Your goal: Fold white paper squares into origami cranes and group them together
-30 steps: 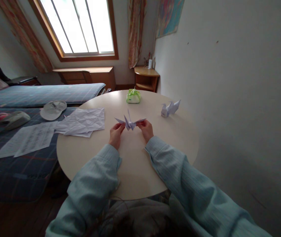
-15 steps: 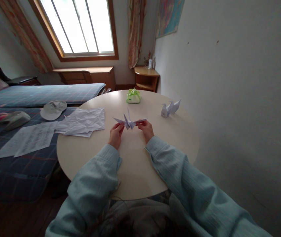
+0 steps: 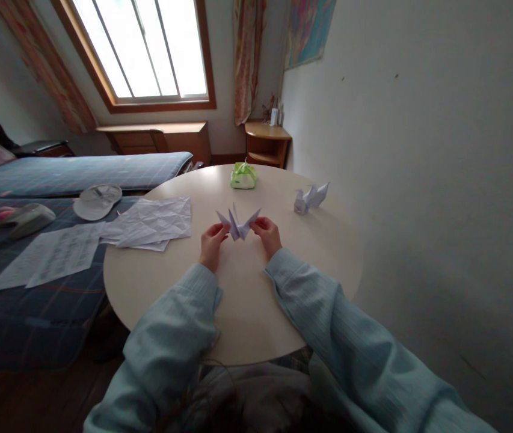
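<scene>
- Paper crane (image 3: 238,224) sits mid-scene over the tabletop (image 3: 242,313), between both hands. Its wings angle up in a V with the neck and tail points between them. Cannot tell whether its underside touches the surface.
- Left hand (image 3: 212,242): fingers (image 3: 218,229) pinched closed on the left wing tip.
- Right hand (image 3: 267,236): thumb and forefinger likewise pinched closed on the right wing tip. No gap visible in either pinch.
- Step in hand, as judged: working the wings of a crane whose body looks fully folded.
- Handling note: thin paper, gripped at the tips only. Any further wing work calls for a light, even pull from both sides; an uneven one could tear a wing or skew the body.
- Surroundings: second folded crane (image 3: 311,197) far right, well apart. Green packet (image 3: 243,175) near the far edge. Creased sheets (image 3: 152,224) to the left, overhanging toward the bed (image 3: 58,174).
</scene>
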Demonstrator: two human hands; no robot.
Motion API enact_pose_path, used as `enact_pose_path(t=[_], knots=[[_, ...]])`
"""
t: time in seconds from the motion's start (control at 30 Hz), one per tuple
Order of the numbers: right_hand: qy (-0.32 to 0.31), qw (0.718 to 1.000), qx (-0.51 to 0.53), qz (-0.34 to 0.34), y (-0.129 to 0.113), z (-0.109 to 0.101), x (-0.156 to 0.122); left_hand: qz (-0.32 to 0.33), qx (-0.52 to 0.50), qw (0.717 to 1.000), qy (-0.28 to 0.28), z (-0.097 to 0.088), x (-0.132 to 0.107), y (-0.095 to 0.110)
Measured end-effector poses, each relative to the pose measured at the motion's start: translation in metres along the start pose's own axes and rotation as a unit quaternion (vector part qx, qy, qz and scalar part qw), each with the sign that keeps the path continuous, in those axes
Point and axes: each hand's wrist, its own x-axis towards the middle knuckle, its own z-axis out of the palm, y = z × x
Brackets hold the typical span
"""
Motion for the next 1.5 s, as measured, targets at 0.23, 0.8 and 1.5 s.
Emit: enact_pose_path(t=[0.23,0.8,1.5], knots=[[-0.038,0.998,-0.016,-0.042,-0.011,0.003,-0.008,0.014,0.094,0.992,-0.078,0.004,-0.010,0.007],[-0.091,0.995,0.043,0.021,-0.006,0.005,-0.008,0.000,0.048,0.992,-0.114,0.004,-0.009,0.011],[-0.047,0.998,0.042,0.004,-0.012,0.004,-0.010,-0.010,0.040,0.993,-0.113,0.003,-0.010,0.009]])
